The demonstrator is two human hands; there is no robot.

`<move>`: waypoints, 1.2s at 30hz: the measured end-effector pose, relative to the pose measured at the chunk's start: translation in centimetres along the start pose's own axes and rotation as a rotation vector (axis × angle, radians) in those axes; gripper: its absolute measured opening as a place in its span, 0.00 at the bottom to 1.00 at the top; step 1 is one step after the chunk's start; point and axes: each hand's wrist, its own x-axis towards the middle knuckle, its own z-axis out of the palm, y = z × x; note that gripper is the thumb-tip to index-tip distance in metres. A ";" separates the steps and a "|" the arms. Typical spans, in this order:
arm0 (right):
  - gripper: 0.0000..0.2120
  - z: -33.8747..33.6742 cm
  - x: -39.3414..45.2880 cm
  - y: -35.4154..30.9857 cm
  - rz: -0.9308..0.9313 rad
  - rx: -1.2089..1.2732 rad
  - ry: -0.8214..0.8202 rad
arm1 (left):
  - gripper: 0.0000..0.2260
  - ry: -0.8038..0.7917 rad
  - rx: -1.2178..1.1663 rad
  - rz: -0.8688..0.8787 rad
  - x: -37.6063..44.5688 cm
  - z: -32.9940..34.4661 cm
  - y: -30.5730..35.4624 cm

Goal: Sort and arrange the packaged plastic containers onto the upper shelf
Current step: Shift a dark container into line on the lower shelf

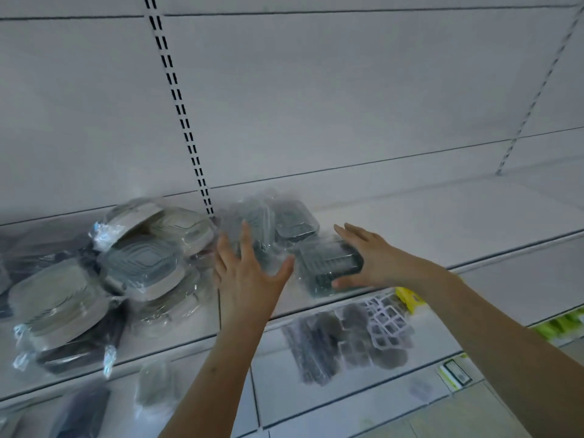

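On the white upper shelf [426,222] lie plastic-wrapped container packs. A heap of round and oval packs [139,263] fills the left part. Several dark rectangular packs [284,222] sit in the middle, by the back panel. My left hand [249,273] is spread open with straight fingers over those middle packs; contact is blurred. My right hand [369,254] lies with straight fingers against the right side of a rectangular pack [325,267] near the shelf's front edge, thumb under its front corner.
A slotted upright [180,109] runs up the back panel behind the packs. The shelf below carries dark trays and a white grid piece [385,320], plus yellow and green items [410,298] at the right. More wrapped packs [79,406] lie lower left.
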 end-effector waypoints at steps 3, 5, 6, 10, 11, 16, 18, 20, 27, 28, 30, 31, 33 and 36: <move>0.60 0.0 1.7 1.9 -0.096 -0.021 -0.017 | 0.41 0.019 0.076 -0.135 1.1 1.8 0.0; 0.58 -0.2 2.8 2.8 -0.173 -0.056 -0.026 | 0.35 0.087 0.073 -0.212 1.6 2.6 0.2; 0.57 -0.3 3.3 3.3 -0.208 -0.072 -0.045 | 0.31 0.128 0.057 -0.232 1.8 2.8 0.4; 0.53 -1.1 5.2 5.6 -0.363 0.033 -0.133 | 0.21 0.255 -0.119 -0.238 2.1 3.0 1.3; 0.52 -1.1 5.5 6.0 -0.395 0.078 -0.126 | 0.22 0.277 -0.137 -0.230 2.1 3.1 1.3; 0.51 0.1 5.9 7.1 -0.477 0.202 -0.004 | 0.24 0.372 -0.112 -0.121 0.8 3.5 0.8; 0.51 0.6 5.5 7.2 -0.506 0.213 0.044 | 0.23 0.403 -0.044 -0.067 -0.2 3.3 1.3; 0.51 1.0 4.8 7.1 -0.530 0.231 0.098 | 0.23 0.441 0.004 0.004 -1.1 2.7 1.6; 0.47 2.3 1.9 5.6 -0.534 0.324 0.283 | 0.22 0.485 0.003 0.133 -3.9 -0.6 0.7; 0.47 2.4 1.3 5.2 -0.520 0.322 0.305 | 0.23 0.494 0.009 0.140 -4.5 -1.3 0.5; 0.47 2.8 -0.3 4.0 -0.509 0.299 0.356 | 0.23 0.514 0.008 0.162 -5.8 -3.2 -0.1; 0.47 3.2 -1.2 3.2 -0.503 0.287 0.386 | 0.23 0.524 0.003 0.178 -6.8 -4.2 -0.6; 0.46 4.1 -3.1 1.1 -0.484 0.299 0.437 | 0.22 0.542 0.007 0.239 -9.1 -6.3 -1.9; 0.45 6.5 -6.1 -3.1 -0.483 0.334 0.500 | 0.24 0.544 0.030 0.290 -13.6 -9.8 -4.7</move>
